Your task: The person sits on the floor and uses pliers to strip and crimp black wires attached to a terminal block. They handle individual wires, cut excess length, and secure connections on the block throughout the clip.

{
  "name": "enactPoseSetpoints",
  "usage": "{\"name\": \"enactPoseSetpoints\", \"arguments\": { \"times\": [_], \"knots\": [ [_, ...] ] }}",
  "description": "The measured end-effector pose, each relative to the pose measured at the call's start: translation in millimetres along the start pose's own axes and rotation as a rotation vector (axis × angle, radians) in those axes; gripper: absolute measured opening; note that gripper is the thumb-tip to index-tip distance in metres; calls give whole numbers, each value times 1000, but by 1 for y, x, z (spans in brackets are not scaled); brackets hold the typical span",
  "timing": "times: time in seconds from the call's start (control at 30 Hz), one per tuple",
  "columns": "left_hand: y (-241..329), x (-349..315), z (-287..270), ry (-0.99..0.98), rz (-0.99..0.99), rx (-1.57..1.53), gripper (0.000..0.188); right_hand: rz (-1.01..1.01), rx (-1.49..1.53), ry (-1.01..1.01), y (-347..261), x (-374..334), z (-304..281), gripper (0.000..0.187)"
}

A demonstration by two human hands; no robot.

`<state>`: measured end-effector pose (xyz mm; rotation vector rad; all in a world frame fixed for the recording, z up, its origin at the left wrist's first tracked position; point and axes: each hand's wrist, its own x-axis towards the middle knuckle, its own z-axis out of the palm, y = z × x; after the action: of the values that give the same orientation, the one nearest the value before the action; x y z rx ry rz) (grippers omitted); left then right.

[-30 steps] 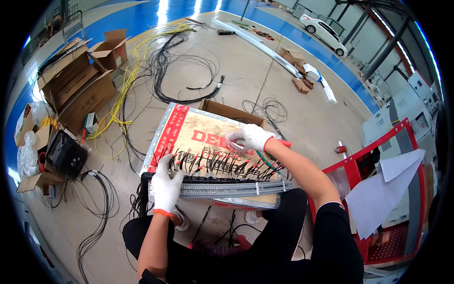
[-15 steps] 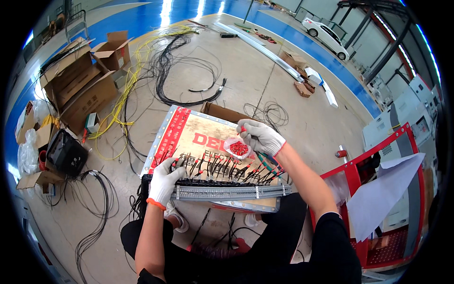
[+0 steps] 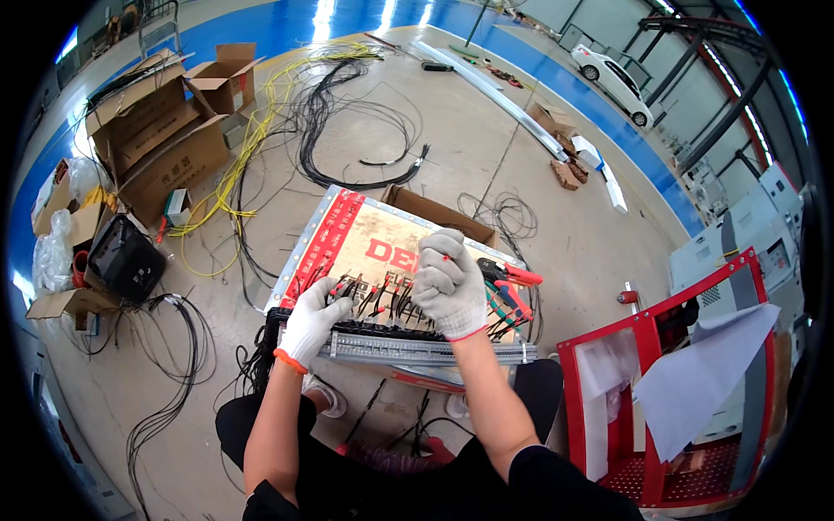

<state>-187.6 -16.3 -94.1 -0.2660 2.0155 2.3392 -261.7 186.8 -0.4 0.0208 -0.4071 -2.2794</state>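
My left hand, in a white knit glove with an orange cuff, is closed around a black wire at the left end of a row. Several of these black wires have red tips and rise from a dark bundle behind a grey terminal strip. My right hand, also gloved, is curled above the row with a small red terminal showing at its fingers. Beneath lies a wooden-topped box with a red taped band. The right hand covers the spot where the bag of red terminals was.
Red-handled pliers and a teal-and-red tool lie at the box's right side. A red metal frame with a white sheet stands to the right. Cardboard boxes, a black case and cable coils occupy the floor.
My right hand has come left and nearer from the bag of red terminals, over the wire row. The pliers are now uncovered. My left hand stays at the wires, shifted slightly in view.
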Motion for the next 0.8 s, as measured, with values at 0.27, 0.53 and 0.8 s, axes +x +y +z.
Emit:
{"name": "enactPoseSetpoints", "arguments": {
  "times": [0.27,0.53,0.8],
  "knots": [
    [9,-5,3,30,5,51,28,30,4,-118,12,4,-19,23],
    [6,-5,8,53,13,-32,33,73,-911,374,-27,8,-2,26],
    [1,-1,4,18,90,100,38,270,-1781,570,-29,52,12,20]
  ]
}}
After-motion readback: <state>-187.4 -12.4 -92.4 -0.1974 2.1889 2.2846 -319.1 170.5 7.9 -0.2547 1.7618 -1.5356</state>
